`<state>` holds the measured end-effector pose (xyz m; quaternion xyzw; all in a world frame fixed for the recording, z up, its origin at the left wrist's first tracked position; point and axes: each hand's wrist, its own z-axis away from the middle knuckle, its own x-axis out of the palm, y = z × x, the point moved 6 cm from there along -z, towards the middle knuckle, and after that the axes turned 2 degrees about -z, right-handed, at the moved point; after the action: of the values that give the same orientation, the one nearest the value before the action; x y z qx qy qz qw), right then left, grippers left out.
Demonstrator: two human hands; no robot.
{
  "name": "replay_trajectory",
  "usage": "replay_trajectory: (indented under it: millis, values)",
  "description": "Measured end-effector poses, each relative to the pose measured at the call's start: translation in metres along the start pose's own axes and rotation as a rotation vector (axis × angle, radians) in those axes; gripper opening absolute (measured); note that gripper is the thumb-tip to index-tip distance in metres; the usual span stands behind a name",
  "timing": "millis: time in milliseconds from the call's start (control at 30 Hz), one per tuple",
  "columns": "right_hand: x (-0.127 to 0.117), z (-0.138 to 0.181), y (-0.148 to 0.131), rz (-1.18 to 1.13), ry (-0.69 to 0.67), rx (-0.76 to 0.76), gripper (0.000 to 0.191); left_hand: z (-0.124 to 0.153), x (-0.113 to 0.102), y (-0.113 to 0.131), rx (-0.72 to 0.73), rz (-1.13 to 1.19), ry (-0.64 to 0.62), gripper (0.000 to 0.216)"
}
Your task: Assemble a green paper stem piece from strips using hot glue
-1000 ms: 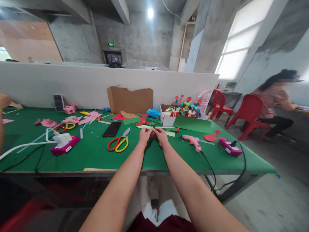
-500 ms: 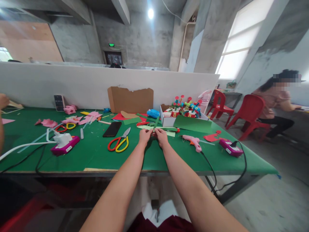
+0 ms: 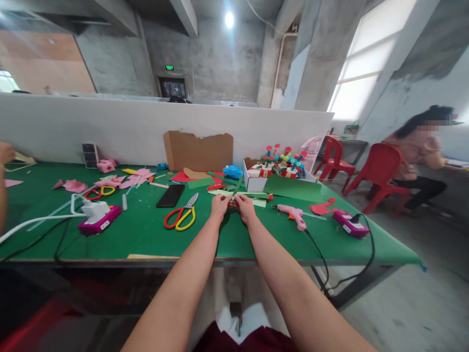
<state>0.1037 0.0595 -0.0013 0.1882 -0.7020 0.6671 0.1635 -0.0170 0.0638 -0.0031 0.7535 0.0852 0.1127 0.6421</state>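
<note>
My left hand (image 3: 220, 205) and my right hand (image 3: 244, 205) meet over the middle of the green table, fingers closed on a narrow green paper strip (image 3: 239, 185). One end of the strip sticks up between the fingertips; the rest is hidden by my hands. Pale green paper pieces (image 3: 259, 202) lie just beyond my fingers. Left of my left hand rest scissors (image 3: 180, 218) with one red and one yellow handle. A pink glue gun (image 3: 292, 213) lies to the right of my right hand.
A white box (image 3: 255, 184) of colourful paper figures stands behind my hands. A black phone (image 3: 170, 195), pink paper scraps (image 3: 137, 178) and purple power strips (image 3: 351, 224) lie around. Cords hang over the front edge. At far left shows another person's arm (image 3: 3, 186); a person sits at right.
</note>
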Motion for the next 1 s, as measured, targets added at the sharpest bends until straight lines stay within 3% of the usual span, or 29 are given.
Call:
replay_trajectory:
  millis: [200, 667, 1000]
  values:
    - [0.000, -0.002, 0.003, -0.066, -0.003, 0.033, 0.026, -0.004, -0.005, 0.001, 0.069, -0.113, 0.024, 0.032]
    - [-0.009, -0.007, 0.004, 0.011, 0.062, -0.024, 0.020, -0.002, 0.008, -0.004, 0.046, 0.001, -0.064, 0.027]
    - [-0.001, -0.002, 0.005, -0.089, -0.019, 0.020, 0.029, -0.007, -0.006, 0.003, 0.143, -0.182, 0.046, 0.025]
